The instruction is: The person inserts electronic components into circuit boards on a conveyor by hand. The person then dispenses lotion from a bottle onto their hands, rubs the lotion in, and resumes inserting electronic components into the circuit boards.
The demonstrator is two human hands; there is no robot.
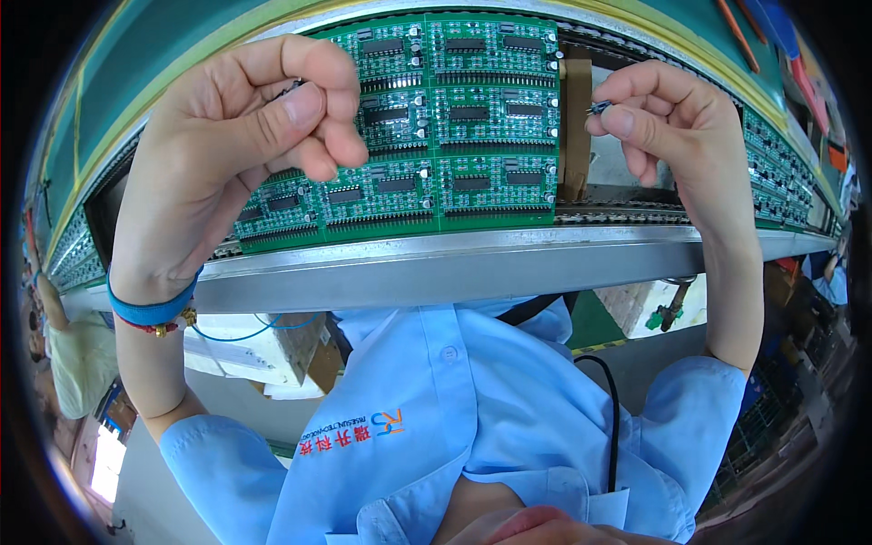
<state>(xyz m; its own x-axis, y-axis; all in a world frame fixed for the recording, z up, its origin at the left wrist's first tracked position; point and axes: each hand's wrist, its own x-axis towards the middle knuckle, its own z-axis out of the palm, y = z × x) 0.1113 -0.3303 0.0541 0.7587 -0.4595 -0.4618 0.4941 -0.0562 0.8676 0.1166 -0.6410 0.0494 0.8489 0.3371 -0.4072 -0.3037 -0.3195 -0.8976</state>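
A panel of green circuit boards, set with black chips, pin rows and small round capacitors, lies on the conveyor rail in front of me. My left hand is above its left part, fingers curled and thumb pressed to the index finger. A small dark component shows in that pinch; its exact kind is too small to tell. To the right of the panel, over a gap in the line, my right hand pinches a small dark component with thin metal leads between thumb and forefinger.
A metal rail edge runs between me and the boards. More green boards stand at the right and far left. A brown strip borders the panel. Under the rail are a white box and a blue cable.
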